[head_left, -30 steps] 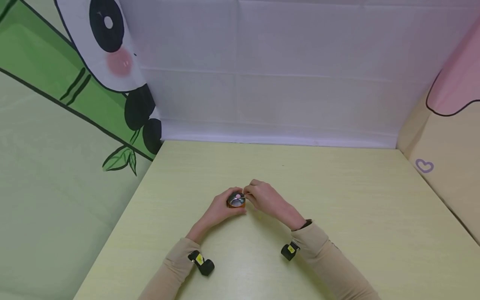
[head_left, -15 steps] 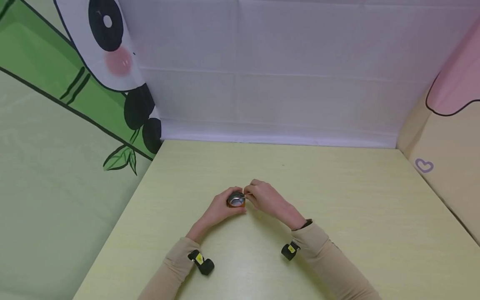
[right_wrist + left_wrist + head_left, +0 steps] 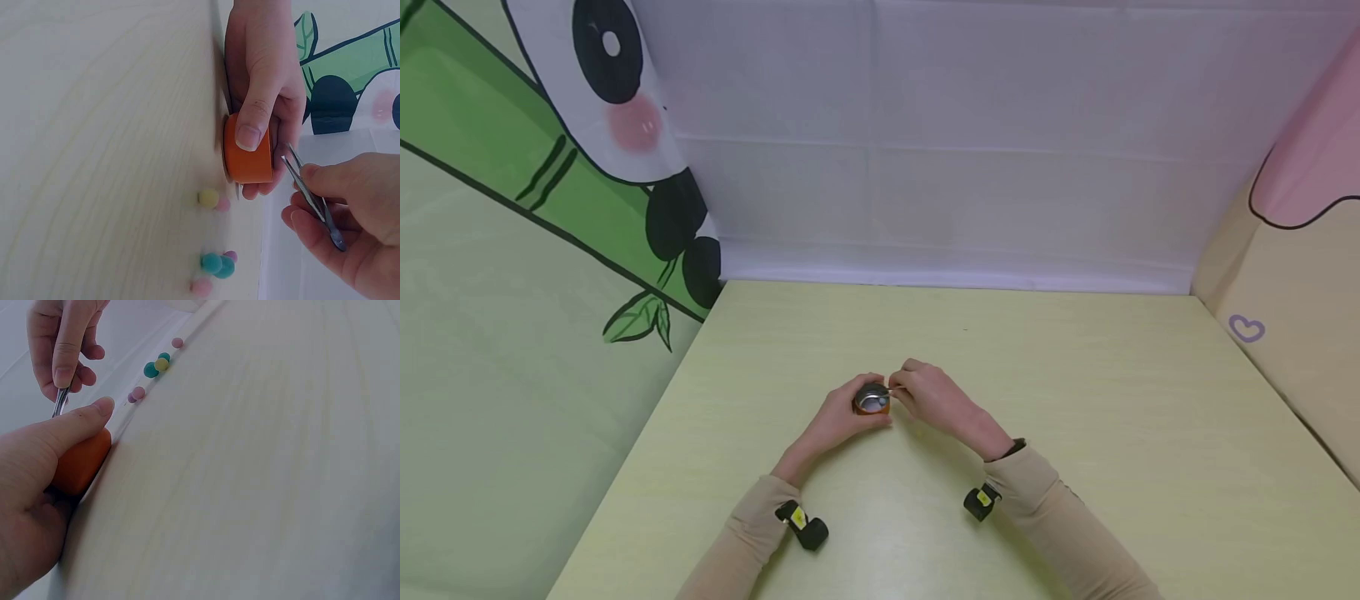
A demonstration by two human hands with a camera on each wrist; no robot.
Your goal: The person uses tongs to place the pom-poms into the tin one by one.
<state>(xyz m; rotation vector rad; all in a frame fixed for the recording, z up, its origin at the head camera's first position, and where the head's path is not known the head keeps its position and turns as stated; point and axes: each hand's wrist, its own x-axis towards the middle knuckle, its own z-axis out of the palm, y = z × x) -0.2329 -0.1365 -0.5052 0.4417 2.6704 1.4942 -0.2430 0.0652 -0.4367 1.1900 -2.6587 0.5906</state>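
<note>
My left hand (image 3: 841, 412) grips a small orange cup (image 3: 250, 164) from the side, thumb across its front. Seen from above, the cup's opening shows a shiny metallic inside. In my right hand (image 3: 936, 402) a pair of metal tweezers (image 3: 305, 190) is pinched between thumb and fingers. Their tips are slightly apart and show nothing between them in the right wrist view. The tips point at the cup's rim, close beside the left fingers. The left wrist view shows the tweezers (image 3: 61, 402) just above the left thumb.
Several small coloured balls lie on the table past the cup: a yellow ball (image 3: 209, 198), a teal ball (image 3: 211, 262) and a pink ball (image 3: 202, 287) among them. A white backdrop (image 3: 955, 192) stands at the table's far edge, with printed panels at both sides.
A pink ball seen at the cup's opening one second ago has dropped from sight in the head view. Both hands have stayed almost still.
</note>
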